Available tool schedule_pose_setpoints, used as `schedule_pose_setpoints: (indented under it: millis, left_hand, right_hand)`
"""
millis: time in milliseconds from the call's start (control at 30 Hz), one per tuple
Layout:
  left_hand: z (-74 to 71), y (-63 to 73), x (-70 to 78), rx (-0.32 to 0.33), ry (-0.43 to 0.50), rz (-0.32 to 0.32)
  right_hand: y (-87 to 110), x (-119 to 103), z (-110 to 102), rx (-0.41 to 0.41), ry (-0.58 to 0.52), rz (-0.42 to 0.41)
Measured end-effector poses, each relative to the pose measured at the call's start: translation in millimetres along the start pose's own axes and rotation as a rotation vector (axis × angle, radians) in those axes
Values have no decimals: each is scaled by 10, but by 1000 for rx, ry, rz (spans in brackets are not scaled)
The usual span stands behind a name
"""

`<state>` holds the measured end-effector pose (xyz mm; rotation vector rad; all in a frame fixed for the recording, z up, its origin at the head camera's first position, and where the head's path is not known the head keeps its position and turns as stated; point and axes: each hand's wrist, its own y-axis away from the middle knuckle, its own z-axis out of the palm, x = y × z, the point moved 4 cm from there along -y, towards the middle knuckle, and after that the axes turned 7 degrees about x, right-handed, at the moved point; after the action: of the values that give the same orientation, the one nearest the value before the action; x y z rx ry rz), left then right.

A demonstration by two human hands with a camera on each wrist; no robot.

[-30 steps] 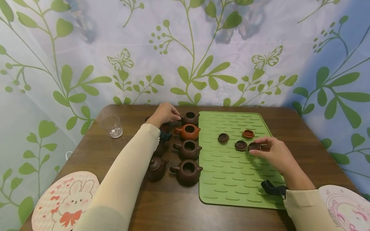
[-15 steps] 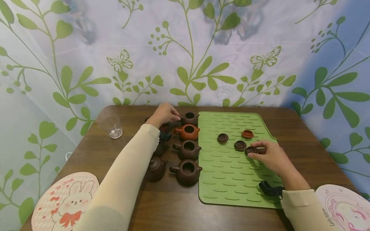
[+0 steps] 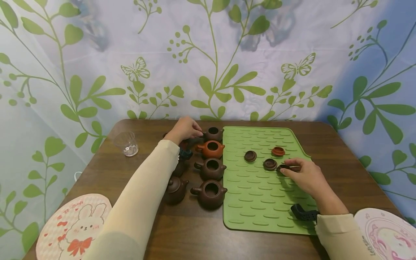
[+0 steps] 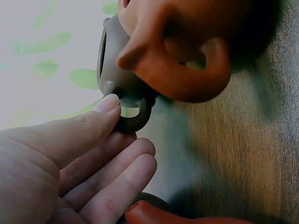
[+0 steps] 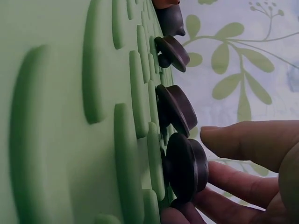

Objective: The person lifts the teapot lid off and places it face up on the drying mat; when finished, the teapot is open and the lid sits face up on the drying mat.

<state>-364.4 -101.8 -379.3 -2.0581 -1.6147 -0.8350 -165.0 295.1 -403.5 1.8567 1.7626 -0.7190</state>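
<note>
In the head view my left hand (image 3: pixel 186 128) reaches to the back teapot in a column of lidless teapots. It pinches the handle of that small dark brown teapot (image 3: pixel 213 134) between thumb and index finger; the left wrist view shows the looped handle (image 4: pixel 136 119) at the fingertips. An orange-red teapot (image 3: pixel 212 147) sits nearest to it. My right hand (image 3: pixel 305 177), low over the green mat (image 3: pixel 253 209), holds a dark brown teapot lid (image 5: pixel 187 168) at its edge, knob down. Two dark lids (image 3: pixel 250 156) (image 3: pixel 270 164) and an orange-red lid (image 3: pixel 278 151) lie close by.
Two more lidless brown teapots (image 3: pixel 212 168) (image 3: pixel 211 193) stand in front. Another column, including a lidded teapot (image 3: pixel 175 189), is partly hidden by the left sleeve. A clear glass (image 3: pixel 130 144) stands at the left; round mats (image 3: pixel 74 225) (image 3: pixel 386 231) flank the table.
My right hand has shifted slightly left and toward me with the lid, which now shows less of its hollow side. The left hand has stayed at the back teapot's handle.
</note>
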Motion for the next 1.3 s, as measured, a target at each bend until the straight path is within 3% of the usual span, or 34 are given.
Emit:
schedule_pose_setpoints:
  millis: [467, 900, 1100, 1300]
  left_hand:
    - [-98, 62, 25, -2, -71, 46]
    - [-382, 206, 9, 57, -44, 96]
    - [-569, 361, 30, 73, -63, 124]
    - [-745, 627, 92, 106, -108, 190]
  right_hand:
    - [-17, -61, -51, 109, 82, -36]
    - [-130, -410, -7, 230, 109, -130]
    - [-182, -620, 73, 220, 77, -217]
    - [-229, -888, 187, 188, 64, -275]
